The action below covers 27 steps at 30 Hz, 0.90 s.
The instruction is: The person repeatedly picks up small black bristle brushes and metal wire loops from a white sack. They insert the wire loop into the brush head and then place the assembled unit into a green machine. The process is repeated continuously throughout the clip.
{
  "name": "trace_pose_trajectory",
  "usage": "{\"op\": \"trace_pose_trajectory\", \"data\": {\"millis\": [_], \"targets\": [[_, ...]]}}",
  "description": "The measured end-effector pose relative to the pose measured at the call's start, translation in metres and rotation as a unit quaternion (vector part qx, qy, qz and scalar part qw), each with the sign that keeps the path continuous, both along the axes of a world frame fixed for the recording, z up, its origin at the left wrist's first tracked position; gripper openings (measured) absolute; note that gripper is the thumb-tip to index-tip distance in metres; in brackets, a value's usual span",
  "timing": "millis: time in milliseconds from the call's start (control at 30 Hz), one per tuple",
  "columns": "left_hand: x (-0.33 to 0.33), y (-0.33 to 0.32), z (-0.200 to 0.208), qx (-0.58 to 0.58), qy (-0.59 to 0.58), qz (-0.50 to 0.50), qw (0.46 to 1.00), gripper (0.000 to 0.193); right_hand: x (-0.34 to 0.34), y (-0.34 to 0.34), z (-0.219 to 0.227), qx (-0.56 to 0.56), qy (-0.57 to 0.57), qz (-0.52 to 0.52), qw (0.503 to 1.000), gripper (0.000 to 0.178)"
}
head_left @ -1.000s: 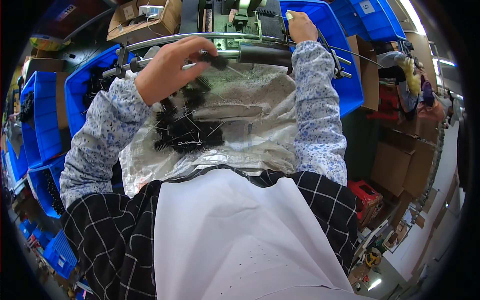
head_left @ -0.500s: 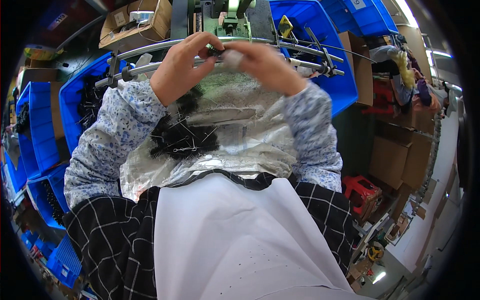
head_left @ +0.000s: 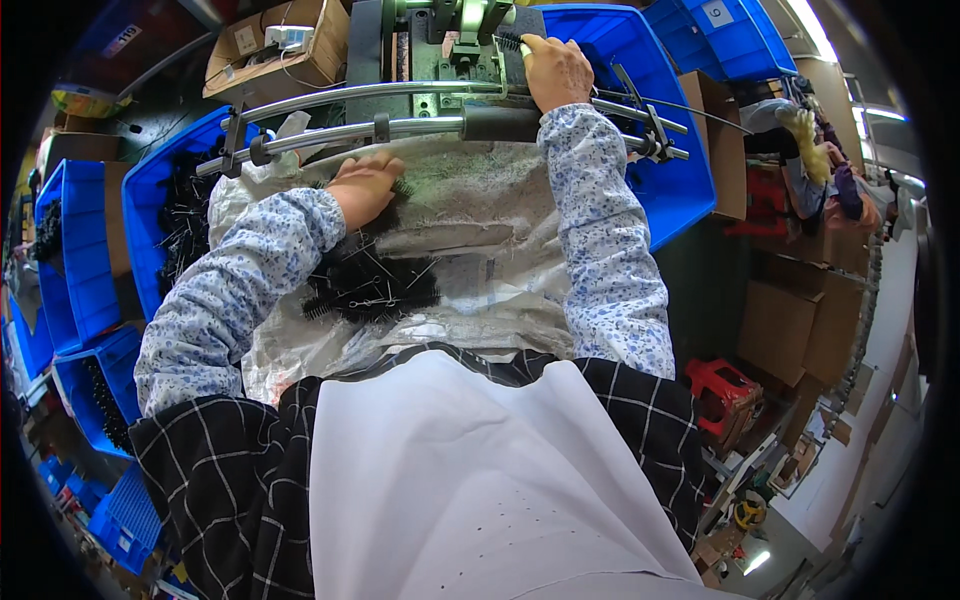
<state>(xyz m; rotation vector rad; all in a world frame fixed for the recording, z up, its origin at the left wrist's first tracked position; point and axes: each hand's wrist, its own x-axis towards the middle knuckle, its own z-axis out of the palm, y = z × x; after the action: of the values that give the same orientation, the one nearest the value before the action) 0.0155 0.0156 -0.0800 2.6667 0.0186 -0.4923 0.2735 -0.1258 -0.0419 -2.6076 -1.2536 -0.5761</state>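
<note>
My right hand [head_left: 557,72] is at the machine [head_left: 425,55], its fingers pinching a small black bristle brush [head_left: 511,42] beside the metal fixture. My left hand [head_left: 366,190] rests palm down at the far end of a heap of black wire brushes [head_left: 370,285], fingers loosely apart; its fingertips lie next to bristles and part of the heap is hidden under it. Looped wire ends stick out of the heap. It lies on a whitish plastic sheet [head_left: 460,235] before me.
Two curved metal rails [head_left: 340,135] cross between me and the machine. A blue bin of wire brushes [head_left: 140,190] stands left, another blue bin [head_left: 690,190] right. A cardboard box [head_left: 325,55] sits back left. A red stool [head_left: 722,395] and cartons [head_left: 780,315] are right.
My hands, together over the rails before, have parted. The right one moved forward to the machine with a brush; the left one came back down to the heap.
</note>
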Motion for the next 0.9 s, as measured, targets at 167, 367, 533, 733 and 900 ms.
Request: {"op": "trace_pose_trajectory", "data": {"millis": [167,367,533,733,900], "targets": [[0.006,0.006,0.01,-0.045,0.063,-0.031,0.997,0.041,0.002,-0.002,0.0,0.012,0.007,-0.009,1.0,0.019],[0.0,0.008,0.028,-0.084,0.03,-0.045,0.995,0.04,0.002,-0.002,0.001,0.009,0.04,-0.016,0.999,0.022],[-0.006,0.011,0.032,-0.168,-0.055,-0.02,0.984,0.039,0.005,0.0,-0.001,0.014,0.052,0.002,0.999,0.023],[0.003,0.01,0.073,-0.221,-0.118,-0.031,0.968,0.027,0.017,0.005,-0.005,-0.024,0.024,-0.003,0.999,0.025],[-0.006,0.017,0.088,-0.233,-0.15,0.01,0.961,0.023,0.01,-0.014,-0.003,-0.008,0.019,-0.096,0.995,0.039]]}}
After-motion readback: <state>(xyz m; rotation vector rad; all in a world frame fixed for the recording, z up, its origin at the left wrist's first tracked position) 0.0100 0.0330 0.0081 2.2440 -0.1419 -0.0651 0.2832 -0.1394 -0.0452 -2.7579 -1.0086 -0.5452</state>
